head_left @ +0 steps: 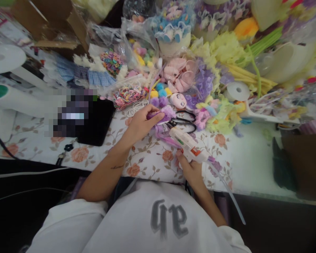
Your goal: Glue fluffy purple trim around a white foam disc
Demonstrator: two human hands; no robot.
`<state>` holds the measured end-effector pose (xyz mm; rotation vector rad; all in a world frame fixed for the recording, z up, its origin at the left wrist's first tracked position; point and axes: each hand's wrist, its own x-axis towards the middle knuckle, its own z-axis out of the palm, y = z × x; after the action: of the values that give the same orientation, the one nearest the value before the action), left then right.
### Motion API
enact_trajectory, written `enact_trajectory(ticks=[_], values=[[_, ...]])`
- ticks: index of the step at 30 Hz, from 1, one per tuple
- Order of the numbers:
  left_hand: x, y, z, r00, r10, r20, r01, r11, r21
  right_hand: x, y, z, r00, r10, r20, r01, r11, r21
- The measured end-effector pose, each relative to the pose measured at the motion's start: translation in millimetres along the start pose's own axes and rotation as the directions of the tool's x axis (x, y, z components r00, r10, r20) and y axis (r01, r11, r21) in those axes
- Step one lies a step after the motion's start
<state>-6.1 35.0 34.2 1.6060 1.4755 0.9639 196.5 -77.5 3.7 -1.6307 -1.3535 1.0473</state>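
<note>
My left hand (140,123) is closed around a fluffy purple craft piece (166,114) on the floral tablecloth (147,158). A white hot glue gun (188,144) is gripped in my right hand (190,168), its nozzle pointing up-left at the purple piece. A clear glue stick (226,189) trails back from the gun. Black-handled scissors (183,122) lie just right of the purple piece, and a small doll head (178,101) rests behind them.
A black tablet (97,121) lies at the left. Behind are bags of coloured hair ties (127,95), pompoms (159,95), pink doll parts (177,72), purple and yellow ruffles (218,52), a tape roll (237,91) and a cardboard box (52,24).
</note>
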Motion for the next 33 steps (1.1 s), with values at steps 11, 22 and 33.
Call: enact_trajectory(ticks=[11, 22, 33], values=[[0.4, -2.6, 0.9, 1.0, -0.017, -0.025, 0.015, 0.998, -0.062, -0.1, 2.5, 1.3, 1.0, -0.013, -0.003, 0.013, 1.0, 0.026], [0.5, -2.7, 5.2, 0.997, -0.075, 0.014, 0.075, 0.952, -0.298, -0.4, 2.5, 5.3, 0.993, -0.111, 0.051, 0.107, 0.991, 0.074], [1.5, -1.2, 7.3, 0.993, -0.105, 0.047, 0.115, 0.919, -0.377, -4.7, 8.5, 7.9, 0.995, -0.075, 0.072, 0.068, 0.993, 0.099]])
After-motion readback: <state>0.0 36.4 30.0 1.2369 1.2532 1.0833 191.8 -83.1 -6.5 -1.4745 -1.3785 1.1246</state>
